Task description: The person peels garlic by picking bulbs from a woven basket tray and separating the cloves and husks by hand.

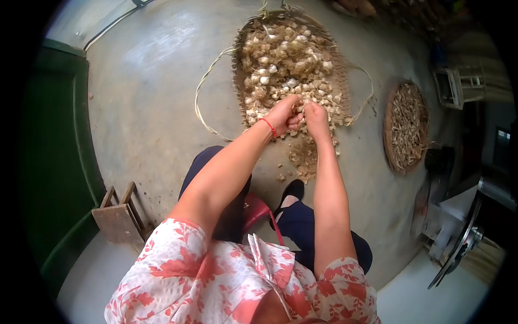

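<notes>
Clearly, the pale garlic bulbs (264, 80) lie near the top centre of the frame, heaped with loose papery skins inside a woven basket (341, 81). Our left hand (285, 114) and right hand (317, 116) meet over the heap's lower edge, close together with fingers curled in; whatever each one grips is too small and covered for us to tell.

We'd judge each bulb light and firm, its skin dry, brittle and a little slippery, so we'd take it round its plump sides, gently. The basket looks stiffish, best lifted by its looped handles (197, 102).

Below it, brown scraps (302, 156) lie on the smooth grey floor (151, 102), near our dark shoe (294, 189). At the right of the frame, a round tray (387, 129) holds dry, stalky pieces. At lower left we see a small wooden stool (116, 222) beside a green door (54, 135).
</notes>
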Tool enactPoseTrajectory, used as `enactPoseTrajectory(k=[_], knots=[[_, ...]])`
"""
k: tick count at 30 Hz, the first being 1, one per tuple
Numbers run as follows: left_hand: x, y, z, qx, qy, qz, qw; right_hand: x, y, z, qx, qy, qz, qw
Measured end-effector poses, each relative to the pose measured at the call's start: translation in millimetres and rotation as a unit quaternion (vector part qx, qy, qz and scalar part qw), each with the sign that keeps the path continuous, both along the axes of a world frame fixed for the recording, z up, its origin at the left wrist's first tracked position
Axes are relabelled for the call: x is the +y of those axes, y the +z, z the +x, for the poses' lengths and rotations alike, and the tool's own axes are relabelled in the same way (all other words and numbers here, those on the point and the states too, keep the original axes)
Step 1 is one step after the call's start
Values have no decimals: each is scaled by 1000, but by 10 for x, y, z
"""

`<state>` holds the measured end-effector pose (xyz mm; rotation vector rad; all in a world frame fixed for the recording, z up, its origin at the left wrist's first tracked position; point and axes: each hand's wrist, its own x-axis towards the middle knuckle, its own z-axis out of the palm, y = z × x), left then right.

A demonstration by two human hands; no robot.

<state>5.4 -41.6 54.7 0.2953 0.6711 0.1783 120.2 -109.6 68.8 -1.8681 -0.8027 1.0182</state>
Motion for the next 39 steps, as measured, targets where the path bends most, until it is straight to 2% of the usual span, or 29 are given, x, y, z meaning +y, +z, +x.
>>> enactPoseTrajectory(k=[1,2,3,5,7,9,11,13,14,15,16,17,19,22,25,26,27,29,31,34,36,38,39], knots=[[-1,-5,0,2,6,1,1000,5,49,-69,-149,78,26,985],[6,-11,-15,35,-4,24,999,9,119,-108,-176,105,-18,979],[20,-2,-40,69,-14,47,996,2,120,-151,-173,113,-15,978],[72,13,-99,62,-22,64,996,-5,118,-209,-150,118,25,981],[134,13,-170,-23,-70,35,997,-7,50,-225,-140,126,53,981],[113,44,-178,-53,-48,33,997,-12,37,-201,-34,73,85,993],[36,106,-82,-35,51,65,996,-16,31,-210,-3,44,92,995],[-31,-39,-16,-52,76,70,993,-76,-185,-180,197,-81,92,973],[-91,-56,46,28,91,210,973,-92,-296,-177,241,-128,104,956],[-147,-97,102,108,103,343,927,-75,-281,-249,240,-126,102,957],[-197,-156,121,147,135,456,867,-42,-228,-372,253,-192,116,941],[-213,-221,132,147,137,455,868,-18,-180,-449,265,-258,130,920],[-213,-160,101,237,75,521,816,-32,-236,-431,275,-241,129,922],[-220,-111,77,246,97,559,786,33,-196,-491,261,-270,134,917],[-200,-219,83,217,87,568,789,45,-235,-481,298,-325,99,892],[-176,-268,84,194,60,537,818,-5,-385,-410,345,-310,95,881],[-157,-213,51,195,62,536,819,-36,-490,-369,392,-293,89,867],[-108,-10,-45,149,-8,402,904,-27,-386,-425,415,-298,78,856],[-96,48,-83,143,-14,392,909,-36,-357,-421,437,-304,67,844],[-97,-57,-45,133,-4,402,906,-1,-281,-388,427,-280,51,858],[-124,-137,1,129,11,422,897,9,-247,-339,260,-257,32,930],[-171,-183,8,147,13,525,838,25,-267,-304,238,-284,44,928],[-183,-185,2,148,11,527,837,25,-299,-292,217,-309,54,924]])
